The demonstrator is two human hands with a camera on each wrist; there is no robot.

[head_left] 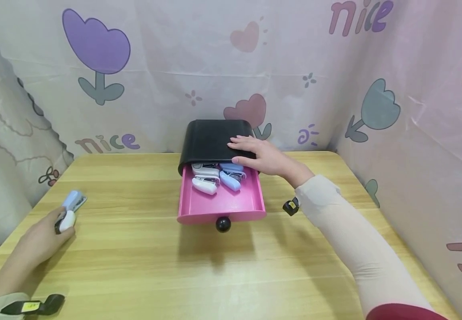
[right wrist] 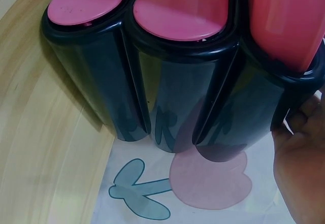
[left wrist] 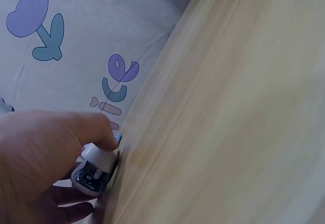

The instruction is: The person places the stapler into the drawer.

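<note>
Preferably, the left hand [head_left: 43, 236] pinching the left-side white stapler [head_left: 68, 221] should move gently while the spread right hand [head_left: 266, 155] steadies the cabinet [head_left: 208, 138].

Glossy plastic cabinet [head_left: 210, 140], wood-grained tabletop [head_left: 134, 271]

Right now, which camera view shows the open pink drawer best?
The head view: it shows the open pink drawer, its black knob and the staplers inside. The right wrist view catches only part of its outside; the left wrist view, none.
</note>
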